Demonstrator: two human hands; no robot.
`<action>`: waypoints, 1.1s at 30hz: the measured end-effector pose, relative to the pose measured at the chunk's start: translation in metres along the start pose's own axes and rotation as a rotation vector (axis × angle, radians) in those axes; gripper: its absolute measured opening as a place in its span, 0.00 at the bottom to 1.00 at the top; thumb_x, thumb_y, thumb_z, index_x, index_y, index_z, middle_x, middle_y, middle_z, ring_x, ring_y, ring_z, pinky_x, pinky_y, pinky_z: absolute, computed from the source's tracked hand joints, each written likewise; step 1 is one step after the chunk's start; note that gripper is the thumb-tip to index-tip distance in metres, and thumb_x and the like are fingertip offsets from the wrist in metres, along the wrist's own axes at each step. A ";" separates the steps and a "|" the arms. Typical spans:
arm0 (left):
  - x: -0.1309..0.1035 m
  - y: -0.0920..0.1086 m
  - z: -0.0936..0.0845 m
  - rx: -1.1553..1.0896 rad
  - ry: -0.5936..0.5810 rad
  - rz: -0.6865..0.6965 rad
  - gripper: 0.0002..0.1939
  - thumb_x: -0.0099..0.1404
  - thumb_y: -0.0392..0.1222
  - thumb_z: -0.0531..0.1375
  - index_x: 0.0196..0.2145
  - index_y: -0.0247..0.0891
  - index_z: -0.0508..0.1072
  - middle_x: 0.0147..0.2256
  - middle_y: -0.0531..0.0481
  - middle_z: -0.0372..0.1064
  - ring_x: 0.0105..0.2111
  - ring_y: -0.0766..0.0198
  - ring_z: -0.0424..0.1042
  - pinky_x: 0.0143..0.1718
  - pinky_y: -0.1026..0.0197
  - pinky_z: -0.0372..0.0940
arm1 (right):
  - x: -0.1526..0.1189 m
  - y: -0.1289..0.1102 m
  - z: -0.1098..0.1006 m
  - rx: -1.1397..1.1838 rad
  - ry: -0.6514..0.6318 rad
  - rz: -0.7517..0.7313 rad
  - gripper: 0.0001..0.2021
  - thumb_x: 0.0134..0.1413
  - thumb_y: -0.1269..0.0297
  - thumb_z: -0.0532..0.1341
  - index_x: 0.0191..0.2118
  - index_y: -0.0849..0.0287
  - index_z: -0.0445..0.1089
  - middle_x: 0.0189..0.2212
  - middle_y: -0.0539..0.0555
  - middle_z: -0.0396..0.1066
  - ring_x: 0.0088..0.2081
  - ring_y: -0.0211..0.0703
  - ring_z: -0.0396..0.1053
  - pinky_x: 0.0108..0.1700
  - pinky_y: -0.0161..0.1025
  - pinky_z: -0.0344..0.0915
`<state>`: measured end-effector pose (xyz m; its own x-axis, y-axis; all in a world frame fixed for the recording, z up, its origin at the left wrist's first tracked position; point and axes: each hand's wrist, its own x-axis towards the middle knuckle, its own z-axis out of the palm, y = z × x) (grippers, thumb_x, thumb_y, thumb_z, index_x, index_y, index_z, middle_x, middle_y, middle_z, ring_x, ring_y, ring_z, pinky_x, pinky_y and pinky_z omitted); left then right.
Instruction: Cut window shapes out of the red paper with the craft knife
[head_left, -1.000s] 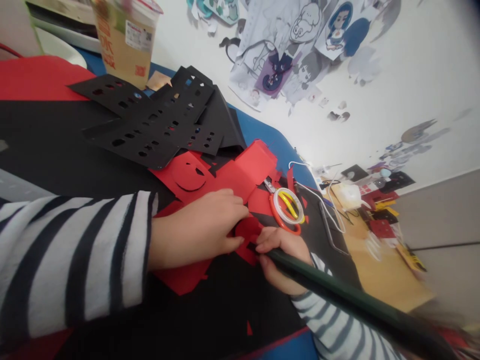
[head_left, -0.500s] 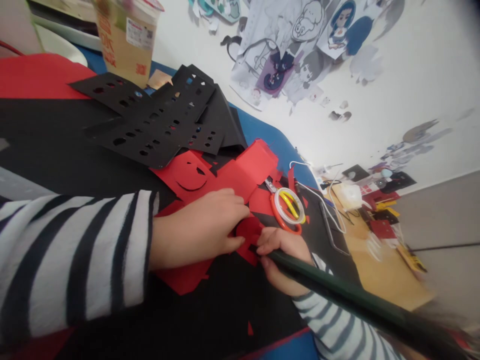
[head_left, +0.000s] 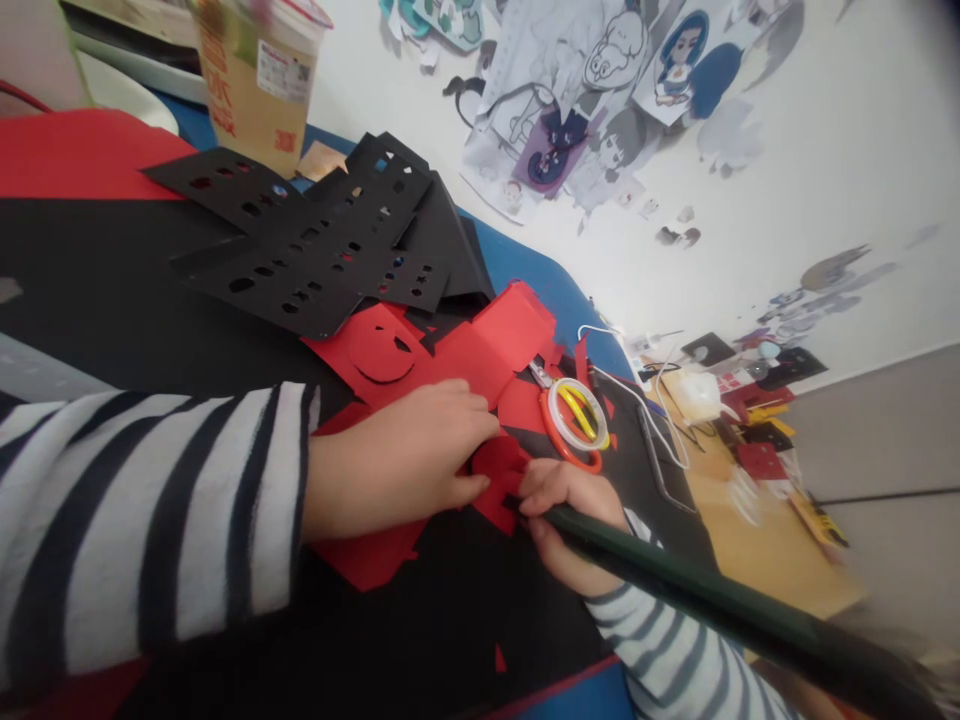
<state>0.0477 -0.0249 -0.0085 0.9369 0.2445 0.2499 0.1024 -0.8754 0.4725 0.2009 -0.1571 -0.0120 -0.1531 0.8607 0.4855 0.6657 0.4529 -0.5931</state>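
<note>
My left hand (head_left: 405,455) lies over red paper (head_left: 367,555), its thumb at the edge of a small dark-red piece (head_left: 499,465); most of its fingertips are hidden. My right hand (head_left: 574,515) pinches a long dark green, pen-like tool (head_left: 675,580) near its tip, which meets the dark-red piece. Just beyond my right hand, scissors with orange and yellow handles (head_left: 559,430) lie under a clear round ring (head_left: 579,413). A red sheet with a curved cut (head_left: 381,350) is beyond my left hand.
Black card with punched holes (head_left: 315,240) lies at the upper left, near a drink cup (head_left: 259,85). A white cable (head_left: 667,430) runs beside a phone-like object (head_left: 664,460) on the right. Cut-out drawings (head_left: 551,150) hang on the wall.
The tool and my right fingers have shifted very slightly at the dark-red piece. My left hand stays in nearly the same place.
</note>
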 end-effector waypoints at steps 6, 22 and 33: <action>0.001 0.000 0.000 -0.015 0.019 0.003 0.04 0.57 0.39 0.62 0.29 0.37 0.71 0.30 0.50 0.67 0.34 0.59 0.64 0.35 0.60 0.58 | 0.000 0.000 0.001 0.033 -0.006 0.003 0.11 0.42 0.78 0.54 0.29 0.54 0.62 0.22 0.48 0.64 0.23 0.38 0.64 0.26 0.34 0.64; 0.000 0.000 -0.002 -0.069 -0.007 -0.022 0.04 0.57 0.38 0.63 0.32 0.37 0.73 0.33 0.49 0.68 0.37 0.57 0.65 0.37 0.59 0.59 | -0.005 0.003 -0.002 0.069 0.020 -0.011 0.05 0.52 0.73 0.56 0.30 0.55 0.65 0.22 0.49 0.65 0.24 0.39 0.66 0.26 0.35 0.65; -0.004 -0.004 -0.010 -0.199 -0.071 0.032 0.07 0.54 0.32 0.65 0.31 0.43 0.76 0.35 0.53 0.70 0.40 0.60 0.66 0.41 0.61 0.60 | 0.008 0.015 -0.008 0.039 0.137 0.078 0.12 0.56 0.56 0.63 0.39 0.52 0.60 0.36 0.54 0.77 0.38 0.46 0.74 0.42 0.45 0.67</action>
<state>0.0398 -0.0186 -0.0028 0.9605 0.1821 0.2105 0.0110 -0.7806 0.6250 0.2154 -0.1451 -0.0115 0.0009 0.8550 0.5186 0.6423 0.3970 -0.6556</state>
